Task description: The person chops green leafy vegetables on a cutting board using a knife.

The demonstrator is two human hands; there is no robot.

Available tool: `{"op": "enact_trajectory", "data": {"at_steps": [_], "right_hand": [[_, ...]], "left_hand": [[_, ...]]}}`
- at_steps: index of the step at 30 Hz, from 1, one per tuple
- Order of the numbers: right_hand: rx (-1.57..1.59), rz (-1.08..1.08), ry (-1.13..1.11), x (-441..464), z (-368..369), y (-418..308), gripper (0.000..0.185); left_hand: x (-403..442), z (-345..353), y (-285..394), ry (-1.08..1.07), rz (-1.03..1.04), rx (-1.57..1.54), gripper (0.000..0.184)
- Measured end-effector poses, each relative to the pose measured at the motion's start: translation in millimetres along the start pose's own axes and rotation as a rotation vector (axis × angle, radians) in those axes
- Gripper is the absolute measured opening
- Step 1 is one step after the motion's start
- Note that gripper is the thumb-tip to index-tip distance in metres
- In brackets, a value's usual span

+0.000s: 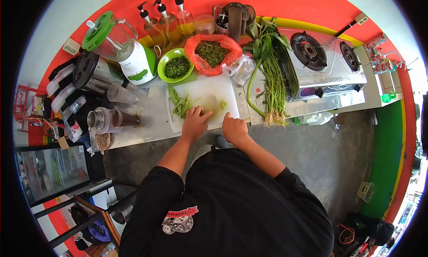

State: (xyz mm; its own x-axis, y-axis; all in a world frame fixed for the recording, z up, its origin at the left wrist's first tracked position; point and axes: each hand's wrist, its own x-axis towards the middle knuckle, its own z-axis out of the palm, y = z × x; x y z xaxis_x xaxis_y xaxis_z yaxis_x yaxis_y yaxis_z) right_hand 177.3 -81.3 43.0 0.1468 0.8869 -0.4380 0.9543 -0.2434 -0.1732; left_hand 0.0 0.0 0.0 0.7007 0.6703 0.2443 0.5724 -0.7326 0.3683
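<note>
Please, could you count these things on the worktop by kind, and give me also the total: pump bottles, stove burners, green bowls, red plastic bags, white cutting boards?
Pump bottles: 3
Stove burners: 2
Green bowls: 1
Red plastic bags: 1
White cutting boards: 1
Total: 8

The bowl [193,66] was lime green, the plastic bag [194,56] red, and the cutting board [209,88] white. The shirt [249,199] was black (dice printed on it).

Red wall [296,5], gray floor [312,154].
</note>
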Motion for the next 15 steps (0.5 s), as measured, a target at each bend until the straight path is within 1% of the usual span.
{"op": "enact_trajectory", "data": {"at_steps": [2,3,5,9,11,15], "right_hand": [[0.006,-0.034,0.004,0,0,0,0.030],[-0.011,-0.020,-0.019,-21,3,6,0.030],[-0.019,-0.028,0.018,-11,9,5,0.028],[0.013,-0.056,0.017,9,0,1,0.030],[0.011,-0.062,-0.019,11,-4,-1,0.029],[-0.003,-0.068,-0.053,-3,-7,-4,0.030]], "left_hand": [[2,3,-8,-0.002,0.011,0.024,0.034],[-9,2,12,-0.007,0.002,-0.007,0.034],[-3,-4,10,-0.016,0.000,0.005,0.031],[-3,-3,6,0.006,0.001,-0.008,0.031],[-2,-4,6,-0.004,0.004,0.000,0.031],[-4,-1,5,-0.031,0.013,0.040,0.036]]}}
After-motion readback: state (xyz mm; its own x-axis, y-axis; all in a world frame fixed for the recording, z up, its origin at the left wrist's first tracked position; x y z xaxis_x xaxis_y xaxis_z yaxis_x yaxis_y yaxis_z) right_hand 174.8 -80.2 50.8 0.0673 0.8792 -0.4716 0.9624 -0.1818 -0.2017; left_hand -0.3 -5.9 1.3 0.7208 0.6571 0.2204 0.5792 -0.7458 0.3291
